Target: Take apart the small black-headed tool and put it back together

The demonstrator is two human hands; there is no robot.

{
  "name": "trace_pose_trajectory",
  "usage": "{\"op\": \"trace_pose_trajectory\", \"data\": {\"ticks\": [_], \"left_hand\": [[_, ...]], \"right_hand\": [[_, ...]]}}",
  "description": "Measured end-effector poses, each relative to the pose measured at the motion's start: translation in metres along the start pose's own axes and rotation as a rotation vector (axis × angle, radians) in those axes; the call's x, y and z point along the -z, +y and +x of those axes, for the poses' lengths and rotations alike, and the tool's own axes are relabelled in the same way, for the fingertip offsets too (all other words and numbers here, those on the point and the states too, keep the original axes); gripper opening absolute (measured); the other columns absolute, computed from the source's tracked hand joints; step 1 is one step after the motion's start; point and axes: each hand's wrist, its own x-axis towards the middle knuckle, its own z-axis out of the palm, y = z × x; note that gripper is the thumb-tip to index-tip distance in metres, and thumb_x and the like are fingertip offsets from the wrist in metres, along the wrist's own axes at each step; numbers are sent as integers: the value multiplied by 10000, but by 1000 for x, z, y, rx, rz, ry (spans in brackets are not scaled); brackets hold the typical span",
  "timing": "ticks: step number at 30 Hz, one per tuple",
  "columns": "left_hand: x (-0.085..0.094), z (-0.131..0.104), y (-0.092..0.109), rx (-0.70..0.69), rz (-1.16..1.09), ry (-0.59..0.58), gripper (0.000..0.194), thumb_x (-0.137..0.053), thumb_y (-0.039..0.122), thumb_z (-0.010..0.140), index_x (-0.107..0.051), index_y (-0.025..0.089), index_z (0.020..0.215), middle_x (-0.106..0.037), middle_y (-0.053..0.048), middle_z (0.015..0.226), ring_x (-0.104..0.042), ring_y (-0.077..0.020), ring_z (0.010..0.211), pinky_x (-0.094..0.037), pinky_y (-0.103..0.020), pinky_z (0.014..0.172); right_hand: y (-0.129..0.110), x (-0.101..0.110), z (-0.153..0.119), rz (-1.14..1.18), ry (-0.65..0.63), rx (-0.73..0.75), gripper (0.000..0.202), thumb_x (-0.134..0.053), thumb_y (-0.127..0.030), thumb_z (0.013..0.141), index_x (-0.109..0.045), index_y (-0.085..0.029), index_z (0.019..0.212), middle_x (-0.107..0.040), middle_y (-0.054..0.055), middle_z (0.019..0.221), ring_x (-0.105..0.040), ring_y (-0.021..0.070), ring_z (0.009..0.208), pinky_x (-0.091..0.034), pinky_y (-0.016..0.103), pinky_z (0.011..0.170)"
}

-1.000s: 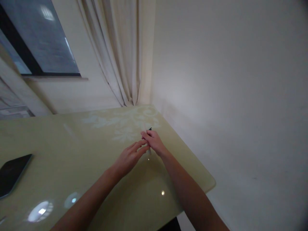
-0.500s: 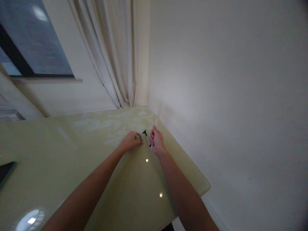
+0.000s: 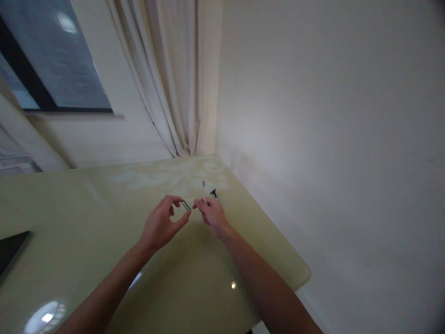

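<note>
My left hand [image 3: 163,220] is pinching a small, narrow rectangular piece [image 3: 187,205], dark and green, that looks like a razor blade cartridge. It is held at its ends between thumb and fingertips, above the table. Close on its right, my right hand [image 3: 211,213] is closed around a slim whitish stick [image 3: 204,191] with a greyish tip, pointing up and away; it may be a toothbrush. Behind the right hand lies a razor [image 3: 214,193] with a black T-shaped head, its handle partly hidden by that hand.
A glossy pale green table [image 3: 86,222] has its far corner against the wall [image 3: 313,116]. At the left edge lies a dark flat device [image 3: 14,250]. Beyond the table hang beige curtains [image 3: 177,93] beside a window [image 3: 79,65].
My left hand has lifted toward me and left with the small piece. My right hand has moved left, bringing the stick near it. The razor stays on the table.
</note>
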Motion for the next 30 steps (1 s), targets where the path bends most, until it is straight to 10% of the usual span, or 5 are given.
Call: {"op": "trace_pose_trajectory", "data": {"ticks": [6,30], "left_hand": [[32,-4,9,-133,74,-39,302,-693,422,909,-584,230,1115,-632,-8,941,-587,-158,710,-490,-299,667],[32,0,20,-171,-163,-125,155,-680,366,962,-707,213,966,-681,-7,865,-578,-125,654,-484,-261,641]], "right_hand": [[-10,-20,-22,169,-176,-28,385,-812,-512,770,-680,-156,832,-340,-119,520,-187,36,402,-75,249,402],[-13,-10,-23,178,-198,-100,341,-837,-434,714,-617,-174,739,-348,-124,481,-187,39,412,-70,252,419]]}}
